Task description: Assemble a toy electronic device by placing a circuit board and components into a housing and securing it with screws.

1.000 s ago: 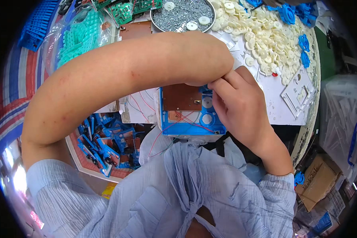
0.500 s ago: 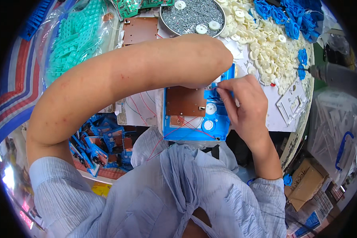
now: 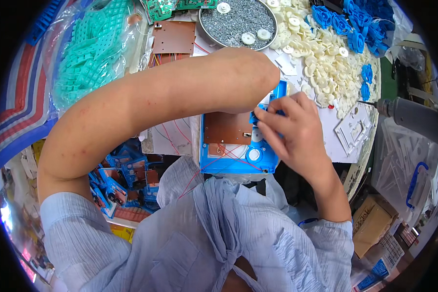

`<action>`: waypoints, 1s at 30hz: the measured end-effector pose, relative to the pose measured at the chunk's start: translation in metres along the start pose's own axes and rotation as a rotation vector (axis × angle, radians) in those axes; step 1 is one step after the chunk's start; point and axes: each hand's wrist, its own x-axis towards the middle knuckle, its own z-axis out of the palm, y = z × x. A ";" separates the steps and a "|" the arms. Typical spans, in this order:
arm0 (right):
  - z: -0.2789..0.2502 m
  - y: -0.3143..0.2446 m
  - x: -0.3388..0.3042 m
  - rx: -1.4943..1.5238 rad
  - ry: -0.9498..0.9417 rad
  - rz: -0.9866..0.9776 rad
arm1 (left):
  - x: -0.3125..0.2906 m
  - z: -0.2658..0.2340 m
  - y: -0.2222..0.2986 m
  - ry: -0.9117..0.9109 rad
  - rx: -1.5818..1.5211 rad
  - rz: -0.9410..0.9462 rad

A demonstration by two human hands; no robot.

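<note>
In front of me lies a blue plastic casing (image 3: 236,166) with a brown circuit board (image 3: 226,129) in it. Thin red wires (image 3: 233,153) run over its near part, beside a round white disc (image 3: 253,155). My right hand (image 3: 299,129) is over the casing's right side, thumb and fingertips brought together at the board's right edge. What they pinch, if anything, is too small to make out. From the left my forearm reaches across above the casing, and my left hand (image 3: 260,75) bends down at its far end. Its fingers are hidden behind the wrist.
Beyond the casing stands a round metal tray (image 3: 202,30) of screws, beside a heap of cream plastic discs (image 3: 326,63). A power screwdriver (image 3: 413,114) juts in from the right, near a white plastic frame (image 3: 351,130). Bagged green plastic parts (image 3: 90,53) lie far left.
My right hand's fingertips have shifted left and slightly nearer to me, over the board's right edge. My left forearm has dropped slightly nearer, its hand still hidden at the fingers.
</note>
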 end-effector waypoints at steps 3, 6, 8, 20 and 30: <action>-0.001 -0.018 -0.005 -0.193 0.001 -0.042 | 0.000 -0.001 0.002 0.005 0.037 0.031; 0.001 -0.009 -0.007 -0.033 -0.019 -0.019 | -0.001 0.001 0.002 0.029 0.062 0.048; -0.002 -0.007 -0.009 0.006 -0.034 -0.007 | -0.002 0.003 0.003 0.053 0.038 0.042; 0.000 -0.002 -0.012 0.053 -0.006 0.003 | -0.010 0.002 -0.002 0.099 0.037 0.062; 0.004 -0.014 -0.005 -0.086 -0.042 0.045 | -0.011 0.001 -0.005 0.103 0.205 0.206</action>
